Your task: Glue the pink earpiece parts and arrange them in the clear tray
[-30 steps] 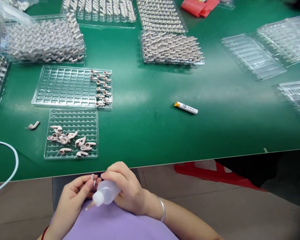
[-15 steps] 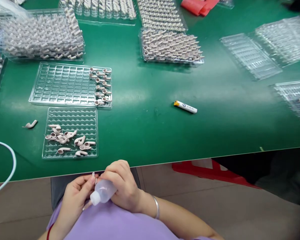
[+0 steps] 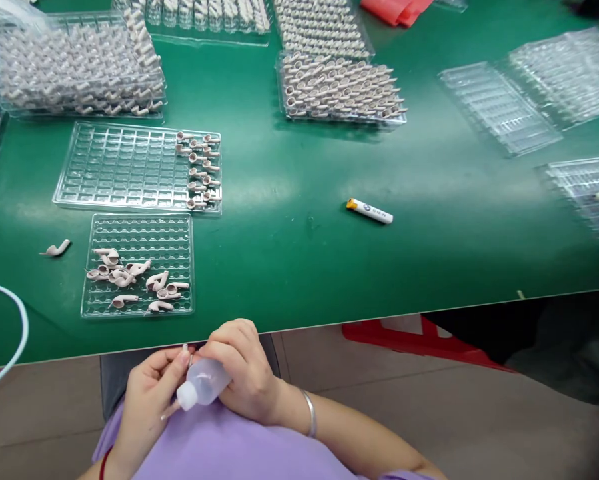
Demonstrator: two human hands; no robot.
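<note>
Below the table's front edge, my right hand [image 3: 246, 373] is wrapped round a small translucent squeeze bottle [image 3: 202, 385] with its nozzle end toward my left hand. My left hand [image 3: 152, 393] pinches a small pale earpiece-shaped part [image 3: 185, 351] right at the bottle. Both hands hover over my lap in a purple top. On the green table just above them lies a small clear tray [image 3: 139, 230] with several loose pale parts. Behind it, a larger clear grid tray [image 3: 114, 167] holds two short columns of parts at its right end.
One loose part [image 3: 55, 249] lies left of the small tray, and a white cable [image 3: 14, 333] curves at the far left. A white and yellow lighter [image 3: 370, 211] lies mid-table. Full part trays [image 3: 336, 90] stand at the back, clear trays [image 3: 499, 110] at the right. A red stool [image 3: 419, 340] is under the table.
The view has drifted slightly, so the trays sit a little further left. My hands keep the same hold on the bottle and part, shifting only slightly.
</note>
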